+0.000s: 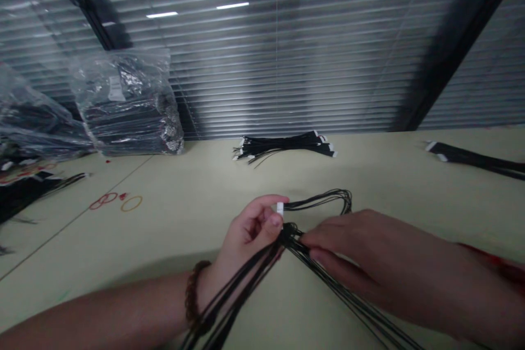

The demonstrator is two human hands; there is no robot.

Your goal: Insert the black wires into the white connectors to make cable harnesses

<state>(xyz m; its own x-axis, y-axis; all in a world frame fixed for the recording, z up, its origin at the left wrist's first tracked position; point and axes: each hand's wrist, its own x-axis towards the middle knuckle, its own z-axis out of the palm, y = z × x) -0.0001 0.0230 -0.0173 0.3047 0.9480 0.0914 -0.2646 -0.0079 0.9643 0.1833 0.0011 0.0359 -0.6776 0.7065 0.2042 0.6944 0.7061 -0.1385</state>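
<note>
left hand (252,232) pinches one white connector (280,208); right hand (361,254) grips one wire bundle (328,275)

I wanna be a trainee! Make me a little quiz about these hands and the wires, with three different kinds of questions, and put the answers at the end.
1. True or false: the left hand pinches a small white connector between thumb and finger.
2. Which wrist wears the beaded bracelet? A) right B) left
3. Fill in the blank: the wires at the right hand are ____ in colour.

Key: 1. True. 2. B, left. 3. Black.
</note>
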